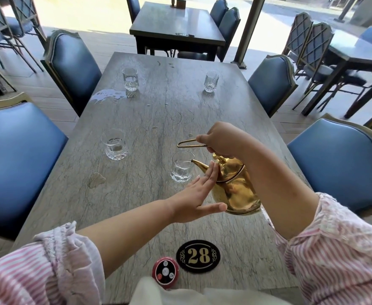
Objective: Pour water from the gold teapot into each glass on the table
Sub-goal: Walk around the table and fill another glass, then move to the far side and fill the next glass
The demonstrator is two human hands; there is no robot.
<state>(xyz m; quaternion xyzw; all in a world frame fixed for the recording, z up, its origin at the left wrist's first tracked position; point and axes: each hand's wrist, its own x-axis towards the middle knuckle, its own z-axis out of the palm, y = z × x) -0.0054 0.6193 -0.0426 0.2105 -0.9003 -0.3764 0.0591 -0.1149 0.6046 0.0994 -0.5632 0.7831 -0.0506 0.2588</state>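
I see the right hand (221, 139) raised above the table (150, 111), fingers curled tight around the thin wire handle (189, 143) of the gold teapot (233, 186), forearm sloping down toward the striped sleeve (334, 249). The left hand (199, 194) is flat and open, fingers straight and close together, thumb spread; its fingertips press the pot's side near the base of the spout (199, 164). The teapot is polished brass-gold, bulbous, with a knobbed lid under the right hand. It hangs clear of the tabletop, tipped forward and to the left, its long axis running from the round base near me up to the spout tip. The tip sits at the rim of the near glass (181, 166), which holds a little water. A second glass (114, 143) stands to the left, partly filled. Two more glasses stand at the far end, far left (130, 79) and far right (211, 81); a puddle (106, 95) lies beside the far left one.
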